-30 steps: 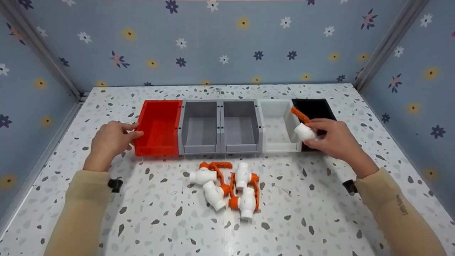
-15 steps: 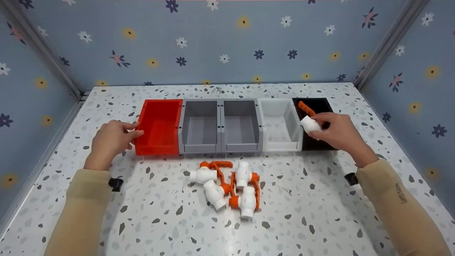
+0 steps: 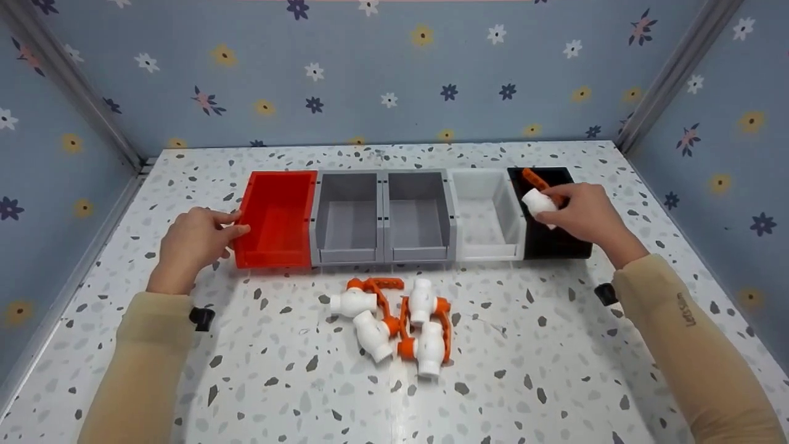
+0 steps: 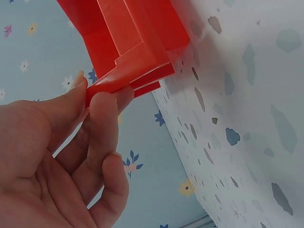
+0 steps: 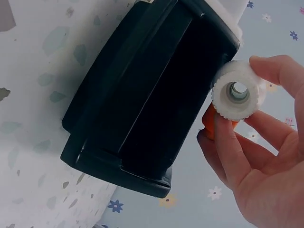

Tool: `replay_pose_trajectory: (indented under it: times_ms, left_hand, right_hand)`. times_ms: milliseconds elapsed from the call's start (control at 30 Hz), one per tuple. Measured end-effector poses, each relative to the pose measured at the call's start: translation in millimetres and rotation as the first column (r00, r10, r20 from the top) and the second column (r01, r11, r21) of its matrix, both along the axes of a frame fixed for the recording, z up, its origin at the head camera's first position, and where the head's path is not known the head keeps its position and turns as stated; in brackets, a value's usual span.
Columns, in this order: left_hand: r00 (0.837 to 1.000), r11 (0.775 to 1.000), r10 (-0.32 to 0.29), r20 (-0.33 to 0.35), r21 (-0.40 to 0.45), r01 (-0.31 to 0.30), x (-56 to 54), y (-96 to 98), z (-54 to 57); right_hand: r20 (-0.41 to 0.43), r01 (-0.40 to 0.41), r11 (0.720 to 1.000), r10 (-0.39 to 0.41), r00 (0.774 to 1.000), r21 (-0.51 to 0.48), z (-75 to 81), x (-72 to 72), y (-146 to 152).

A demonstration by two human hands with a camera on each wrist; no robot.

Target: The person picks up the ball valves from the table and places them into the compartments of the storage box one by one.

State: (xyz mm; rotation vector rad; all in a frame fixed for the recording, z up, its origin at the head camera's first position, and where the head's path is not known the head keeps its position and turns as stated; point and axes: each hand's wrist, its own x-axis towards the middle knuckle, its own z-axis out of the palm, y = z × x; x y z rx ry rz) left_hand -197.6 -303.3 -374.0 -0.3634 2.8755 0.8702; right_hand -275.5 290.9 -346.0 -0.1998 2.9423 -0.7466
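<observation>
The white plastic ball valve with an orange lever handle [image 3: 540, 204] is over the mouth of the black, open-topped plastic bin [image 3: 558, 248]; whether any part sits below the rim cannot be determined. The lever points toward the black bin's far left corner. The right hand [image 3: 587, 213] grasps the valve body between thumb and fingers.

The step in hand appears to be lowering the valve into the black bin. Recommended handling:
1. Center the body between the black bin's side walls; it presently sits nearer the left wall.
2. Check lever clearance at the black bin's far edge, since the lever could catch there.
3. Lower to the black bin's floor before releasing; a dropped valve may bounce or roll.

Left of the black bin, the adjoining white translucent plastic bin [image 3: 487, 251] should remain undisturbed. At the row's opposite end from the black bin, the left hand [image 3: 194, 240] pinches the rim of the red plastic bin [image 3: 272, 259]; apply light pressure only, to avoid shifting the row.
</observation>
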Motion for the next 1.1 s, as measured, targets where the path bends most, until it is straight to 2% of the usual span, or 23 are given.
replay_pose_trajectory:
  times_ms: [500,833,1100]
  left_hand:
    - [1.000,1.000,-0.021,-0.004,0.000,0.021,-5.3,1.1,2.4]
    - [1.000,1.000,-0.017,0.005,0.007,0.017,-3.3,-0.5,0.9]
    - [1.000,1.000,-0.027,0.016,0.005,0.027,-3.2,-1.9,-0.3]
  right_hand:
    - [0.042,0.025,1.000,-0.026,0.999,0.015,1.4,-16.3,2.5]
    - [0.052,0.029,0.999,-0.030,0.998,0.023,-0.6,-20.3,0.6]
    - [0.053,0.007,0.998,-0.010,0.999,0.060,-10.5,-21.2,3.0]
